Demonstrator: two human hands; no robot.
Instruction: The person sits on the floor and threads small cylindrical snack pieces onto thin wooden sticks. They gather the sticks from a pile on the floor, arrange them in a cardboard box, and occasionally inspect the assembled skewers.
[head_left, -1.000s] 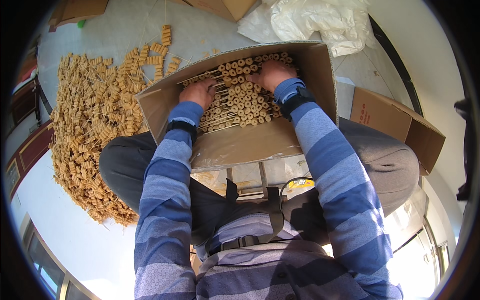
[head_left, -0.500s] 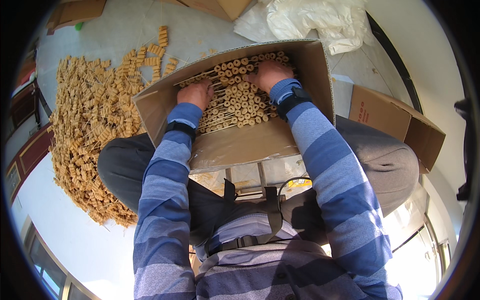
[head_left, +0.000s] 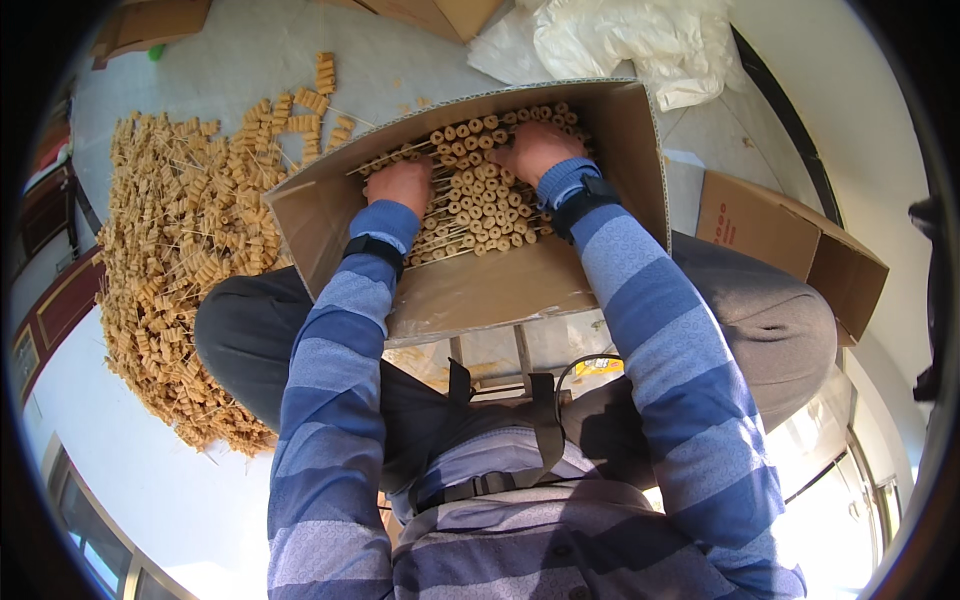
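Note:
Rows of skewers (head_left: pixel 485 205) threaded with tan ring-shaped rolls lie stacked inside an open cardboard box (head_left: pixel 490 295) on my lap. Their roll ends face up in the middle and right, and thin sticks stretch toward the left wall. My left hand (head_left: pixel 400 185) is closed over the stick ends at the box's left side, its fingertips hidden below the palm. Across from it, my right hand (head_left: pixel 543 155) curls over the rolls at the upper right, thumb toward the middle; its other fingers are mostly hidden among the rolls.
A large heap of similar skewers (head_left: pixel 190 270) covers the floor at my left. Crumpled white plastic sheeting (head_left: pixel 630 45) lies beyond the box. Another open cardboard box (head_left: pixel 780 235) stands by my right knee, and more cardboard (head_left: pixel 430 15) shows at the far edge.
My left hand has shifted slightly right, nearer the rolls in the middle, and its wrist has turned a little. My right hand stays almost in place.

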